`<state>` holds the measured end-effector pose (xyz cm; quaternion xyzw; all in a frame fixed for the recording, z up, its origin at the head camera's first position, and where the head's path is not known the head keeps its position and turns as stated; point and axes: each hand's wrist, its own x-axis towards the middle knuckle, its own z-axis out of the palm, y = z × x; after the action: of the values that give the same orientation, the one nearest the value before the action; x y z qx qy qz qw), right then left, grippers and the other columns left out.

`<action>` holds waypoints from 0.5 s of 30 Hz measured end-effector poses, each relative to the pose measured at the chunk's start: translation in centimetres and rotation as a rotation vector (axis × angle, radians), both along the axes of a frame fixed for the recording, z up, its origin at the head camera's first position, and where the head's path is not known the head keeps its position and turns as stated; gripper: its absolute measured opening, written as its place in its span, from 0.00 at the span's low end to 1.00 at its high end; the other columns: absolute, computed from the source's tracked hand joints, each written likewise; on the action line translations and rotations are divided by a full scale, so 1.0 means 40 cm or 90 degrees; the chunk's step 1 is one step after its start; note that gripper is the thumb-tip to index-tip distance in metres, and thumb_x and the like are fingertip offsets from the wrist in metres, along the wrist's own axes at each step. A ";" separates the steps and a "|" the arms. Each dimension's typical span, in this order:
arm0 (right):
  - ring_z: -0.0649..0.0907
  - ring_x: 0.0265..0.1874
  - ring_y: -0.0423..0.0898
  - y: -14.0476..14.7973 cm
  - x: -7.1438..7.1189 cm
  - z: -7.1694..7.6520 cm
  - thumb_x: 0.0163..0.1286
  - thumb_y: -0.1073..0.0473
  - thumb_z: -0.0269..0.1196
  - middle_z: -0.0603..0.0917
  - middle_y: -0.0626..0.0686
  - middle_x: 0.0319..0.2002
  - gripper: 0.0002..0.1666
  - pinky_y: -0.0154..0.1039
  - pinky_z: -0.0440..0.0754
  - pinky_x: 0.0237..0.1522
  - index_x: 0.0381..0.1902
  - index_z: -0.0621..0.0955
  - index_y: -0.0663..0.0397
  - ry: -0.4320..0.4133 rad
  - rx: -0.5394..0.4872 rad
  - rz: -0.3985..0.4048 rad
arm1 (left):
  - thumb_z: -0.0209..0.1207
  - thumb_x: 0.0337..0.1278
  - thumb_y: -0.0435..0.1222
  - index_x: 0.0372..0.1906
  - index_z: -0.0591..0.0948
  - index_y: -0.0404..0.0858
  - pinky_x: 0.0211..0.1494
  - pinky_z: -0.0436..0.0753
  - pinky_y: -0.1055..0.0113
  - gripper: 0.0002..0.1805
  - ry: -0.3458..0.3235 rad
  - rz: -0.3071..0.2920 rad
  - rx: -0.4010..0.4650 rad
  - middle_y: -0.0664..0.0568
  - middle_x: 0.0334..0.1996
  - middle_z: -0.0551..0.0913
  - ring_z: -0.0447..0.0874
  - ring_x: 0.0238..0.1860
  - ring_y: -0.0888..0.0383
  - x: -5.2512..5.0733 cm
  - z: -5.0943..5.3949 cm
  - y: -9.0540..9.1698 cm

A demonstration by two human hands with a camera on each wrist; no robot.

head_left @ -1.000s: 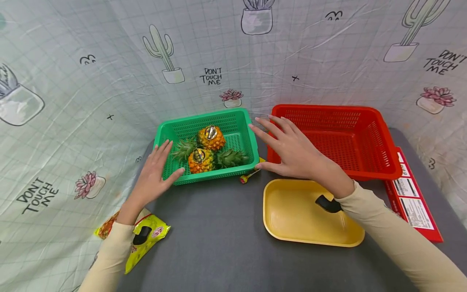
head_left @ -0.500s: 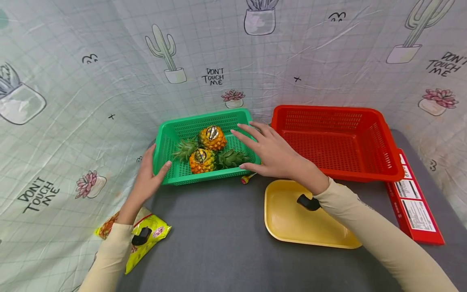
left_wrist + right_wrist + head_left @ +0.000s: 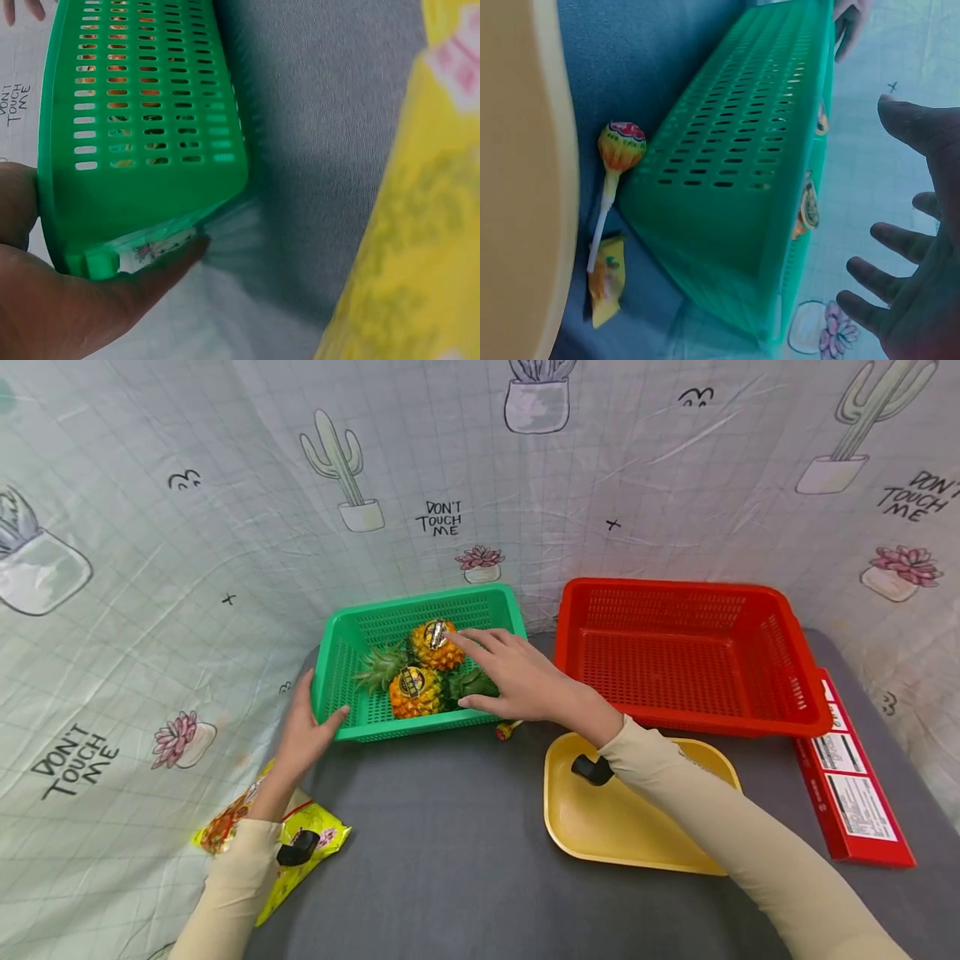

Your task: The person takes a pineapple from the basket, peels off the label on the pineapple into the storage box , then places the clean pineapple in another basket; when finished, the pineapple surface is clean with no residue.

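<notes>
A green plastic basket (image 3: 360,727) holds two small orange pineapples (image 3: 438,653) with dark stickers and leafy crowns. At its left end, my left hand (image 3: 302,727) grips the rim, with the thumb on the inner side and fingers along the outer wall. The left wrist view shows that hand (image 3: 67,300) at the basket corner. My right hand (image 3: 517,681) hovers over the basket's right part, fingers spread, partly covering one crown. In the right wrist view the right hand (image 3: 922,262) holds nothing and sits apart from the basket rim.
A red basket (image 3: 675,721) stands to the right, with a yellow tray (image 3: 592,827) in front of it. Farther right lies a red box (image 3: 855,793). A lollipop (image 3: 621,150) and a yellow wrapped candy (image 3: 607,281) lie beside the green basket. Yellow packets (image 3: 307,839) lie under the left forearm.
My right hand has moved left from between the baskets to above the pineapples. My left hand has shifted left and taken hold of the green basket's left rim.
</notes>
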<state>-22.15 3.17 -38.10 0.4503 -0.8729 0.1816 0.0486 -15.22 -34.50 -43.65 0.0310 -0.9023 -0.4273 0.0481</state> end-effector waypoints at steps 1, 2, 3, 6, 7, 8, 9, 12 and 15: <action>0.67 0.74 0.60 -0.007 -0.004 -0.005 0.75 0.34 0.65 0.62 0.58 0.80 0.55 0.61 0.66 0.72 0.87 0.54 0.48 -0.004 0.000 -0.001 | 0.62 0.76 0.34 0.86 0.40 0.32 0.78 0.52 0.35 0.50 -0.009 0.009 0.012 0.29 0.82 0.46 0.47 0.80 0.31 0.000 -0.001 0.001; 0.67 0.74 0.60 -0.014 -0.008 -0.011 0.75 0.34 0.65 0.63 0.58 0.80 0.55 0.61 0.66 0.72 0.87 0.55 0.49 -0.009 -0.001 0.000 | 0.62 0.75 0.33 0.86 0.40 0.32 0.78 0.53 0.36 0.50 -0.017 0.018 0.025 0.30 0.82 0.46 0.48 0.80 0.31 0.001 -0.001 0.002; 0.67 0.74 0.61 -0.021 -0.011 -0.016 0.75 0.33 0.64 0.63 0.58 0.80 0.55 0.61 0.66 0.72 0.87 0.55 0.49 -0.016 0.002 0.000 | 0.62 0.75 0.31 0.86 0.40 0.32 0.78 0.52 0.37 0.51 -0.025 0.026 0.037 0.30 0.82 0.47 0.48 0.80 0.32 0.002 0.000 0.004; 0.67 0.74 0.60 -0.041 -0.020 -0.030 0.76 0.33 0.63 0.63 0.59 0.80 0.54 0.60 0.66 0.72 0.87 0.56 0.48 -0.043 0.015 -0.002 | 0.62 0.72 0.28 0.86 0.40 0.34 0.78 0.53 0.39 0.51 -0.045 0.048 0.069 0.31 0.82 0.47 0.49 0.80 0.33 0.006 0.000 0.009; 0.68 0.74 0.60 -0.047 -0.022 -0.034 0.76 0.33 0.63 0.63 0.59 0.80 0.54 0.60 0.66 0.72 0.87 0.56 0.48 -0.053 0.019 -0.004 | 0.62 0.72 0.27 0.86 0.41 0.35 0.78 0.54 0.40 0.52 -0.048 0.053 0.078 0.31 0.82 0.48 0.50 0.79 0.33 0.007 0.001 0.010; 0.68 0.73 0.60 -0.053 -0.024 -0.037 0.76 0.33 0.63 0.63 0.59 0.80 0.53 0.59 0.66 0.72 0.86 0.56 0.48 -0.062 0.021 -0.004 | 0.62 0.71 0.26 0.87 0.41 0.35 0.78 0.55 0.40 0.52 -0.048 0.059 0.084 0.31 0.82 0.49 0.52 0.79 0.33 0.008 0.001 0.011; 0.68 0.73 0.60 -0.059 -0.026 -0.040 0.76 0.33 0.63 0.63 0.58 0.80 0.53 0.59 0.67 0.71 0.87 0.56 0.47 -0.069 0.024 -0.006 | 0.62 0.70 0.25 0.87 0.42 0.36 0.77 0.57 0.41 0.52 -0.048 0.066 0.092 0.31 0.82 0.50 0.53 0.78 0.34 0.008 0.000 0.012; 0.68 0.73 0.60 -0.074 -0.033 -0.045 0.75 0.34 0.64 0.64 0.57 0.79 0.53 0.60 0.67 0.71 0.87 0.56 0.46 -0.082 0.026 -0.009 | 0.60 0.69 0.23 0.87 0.43 0.40 0.72 0.64 0.40 0.52 -0.041 0.078 0.119 0.33 0.81 0.53 0.58 0.75 0.35 0.009 -0.003 0.015; 0.69 0.72 0.60 -0.086 -0.040 -0.050 0.75 0.34 0.66 0.65 0.57 0.79 0.53 0.60 0.67 0.71 0.86 0.58 0.46 -0.091 0.022 -0.009 | 0.57 0.68 0.21 0.88 0.45 0.44 0.64 0.70 0.42 0.51 -0.032 0.082 0.146 0.36 0.81 0.54 0.62 0.72 0.36 0.006 -0.011 0.017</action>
<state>-23.74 -0.27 -40.09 0.4306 -0.8804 0.1978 -0.0200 -14.98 -33.81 -44.08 0.1046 -0.8447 -0.5226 0.0491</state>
